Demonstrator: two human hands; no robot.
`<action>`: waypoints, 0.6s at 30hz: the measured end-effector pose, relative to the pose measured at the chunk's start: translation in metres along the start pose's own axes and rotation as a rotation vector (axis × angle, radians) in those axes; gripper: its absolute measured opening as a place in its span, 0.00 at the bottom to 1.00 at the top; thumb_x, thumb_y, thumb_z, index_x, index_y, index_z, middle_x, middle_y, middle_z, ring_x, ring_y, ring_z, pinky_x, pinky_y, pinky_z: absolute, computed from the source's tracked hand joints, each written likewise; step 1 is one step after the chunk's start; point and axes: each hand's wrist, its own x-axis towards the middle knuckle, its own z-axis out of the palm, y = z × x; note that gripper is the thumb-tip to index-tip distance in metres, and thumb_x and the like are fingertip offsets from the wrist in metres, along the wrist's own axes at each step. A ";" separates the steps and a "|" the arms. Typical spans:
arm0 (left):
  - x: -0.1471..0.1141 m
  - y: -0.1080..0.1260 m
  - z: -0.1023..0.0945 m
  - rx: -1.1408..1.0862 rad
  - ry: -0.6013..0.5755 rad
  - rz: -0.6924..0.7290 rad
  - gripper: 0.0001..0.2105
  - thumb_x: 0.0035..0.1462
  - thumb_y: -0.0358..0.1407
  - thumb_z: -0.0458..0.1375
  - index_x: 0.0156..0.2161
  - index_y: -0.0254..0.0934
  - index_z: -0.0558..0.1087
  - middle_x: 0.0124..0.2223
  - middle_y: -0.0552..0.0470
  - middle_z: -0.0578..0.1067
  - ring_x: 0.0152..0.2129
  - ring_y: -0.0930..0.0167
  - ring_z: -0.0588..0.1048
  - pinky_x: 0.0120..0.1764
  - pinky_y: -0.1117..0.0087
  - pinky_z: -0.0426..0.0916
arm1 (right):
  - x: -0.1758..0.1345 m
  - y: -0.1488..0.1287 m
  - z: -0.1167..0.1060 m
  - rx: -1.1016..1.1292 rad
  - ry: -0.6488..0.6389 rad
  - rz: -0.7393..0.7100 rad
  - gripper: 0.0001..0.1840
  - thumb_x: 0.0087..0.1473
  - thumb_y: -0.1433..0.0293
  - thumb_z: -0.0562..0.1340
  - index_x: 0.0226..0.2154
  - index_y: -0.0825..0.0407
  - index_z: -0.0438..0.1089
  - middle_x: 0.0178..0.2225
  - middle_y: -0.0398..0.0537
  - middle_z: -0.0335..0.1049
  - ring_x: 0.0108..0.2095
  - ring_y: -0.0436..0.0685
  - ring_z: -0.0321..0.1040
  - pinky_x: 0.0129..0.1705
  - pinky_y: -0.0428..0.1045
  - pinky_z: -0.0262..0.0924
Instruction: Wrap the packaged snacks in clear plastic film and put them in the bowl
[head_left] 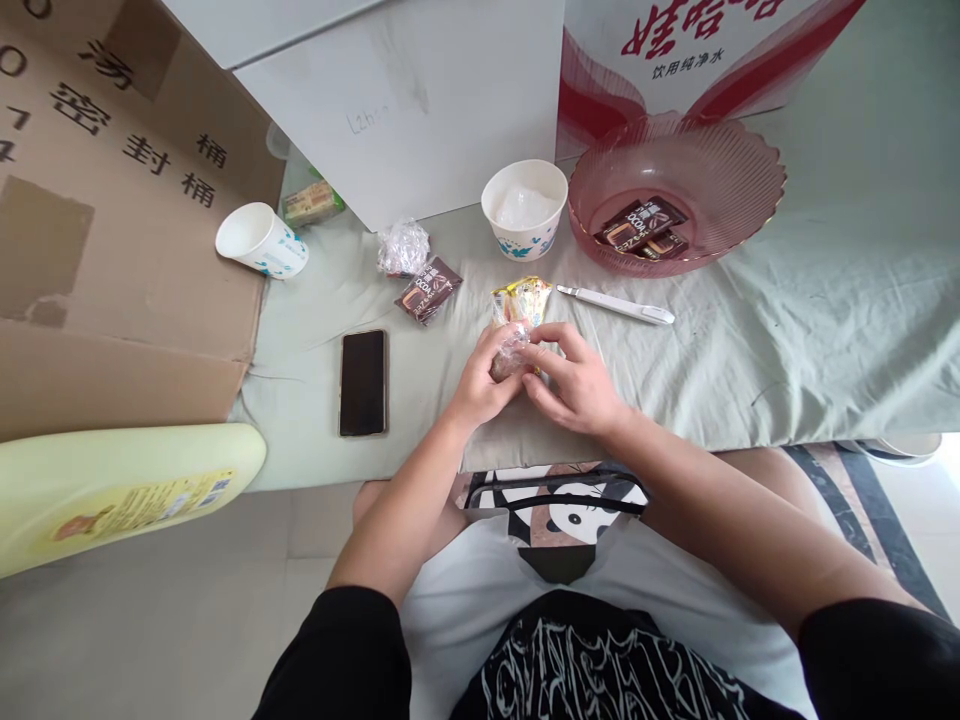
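Observation:
My left hand (482,383) is closed around a small bundle in clear crinkled plastic wrap (510,358); what lies inside is hard to make out. The fingers of my right hand (574,380) are bent and press on the bundle's right side. Just beyond it lies a yellow printed wrapper (525,292), partly covered by my hands. To the right rests a white utility knife (619,304), its tip toward the wrapper. A brown cocoa snack packet (429,290) and a ball of clear plastic wrap (403,248) lie to the left.
A paper bowl (524,238) with clear plastic inside stands at the back, beside a pink ribbed bowl (731,225) holding brown packets. A phone (363,382) and a tipped paper cup (274,245) are left. Boxes (420,110) border the cloth; a yellow jug (150,490) sits front left.

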 end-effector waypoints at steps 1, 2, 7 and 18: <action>0.000 0.000 0.000 -0.039 -0.004 0.002 0.27 0.59 0.53 0.63 0.59 0.44 0.72 0.59 0.44 0.74 0.58 0.58 0.74 0.62 0.56 0.67 | 0.000 0.000 0.000 0.008 -0.024 0.011 0.19 0.63 0.67 0.56 0.54 0.50 0.72 0.51 0.58 0.71 0.50 0.63 0.71 0.52 0.61 0.69; 0.000 -0.001 0.000 -0.084 -0.001 -0.004 0.26 0.60 0.55 0.61 0.58 0.44 0.73 0.58 0.44 0.75 0.57 0.59 0.74 0.62 0.56 0.67 | 0.000 0.001 0.000 0.013 -0.051 0.020 0.19 0.63 0.67 0.56 0.54 0.49 0.71 0.52 0.58 0.72 0.51 0.64 0.72 0.52 0.62 0.69; 0.001 -0.005 -0.001 -0.141 0.121 -0.078 0.22 0.65 0.53 0.56 0.55 0.44 0.77 0.56 0.46 0.77 0.56 0.61 0.75 0.62 0.58 0.67 | 0.000 0.003 -0.002 0.001 -0.101 -0.037 0.23 0.64 0.63 0.56 0.59 0.49 0.68 0.58 0.59 0.72 0.58 0.65 0.70 0.57 0.63 0.67; 0.006 -0.013 -0.016 0.018 0.369 -0.067 0.18 0.62 0.53 0.60 0.43 0.42 0.80 0.47 0.48 0.77 0.48 0.63 0.77 0.52 0.62 0.72 | -0.002 0.038 -0.040 -0.543 0.032 0.420 0.25 0.59 0.69 0.57 0.59 0.52 0.67 0.62 0.62 0.69 0.62 0.73 0.63 0.62 0.70 0.56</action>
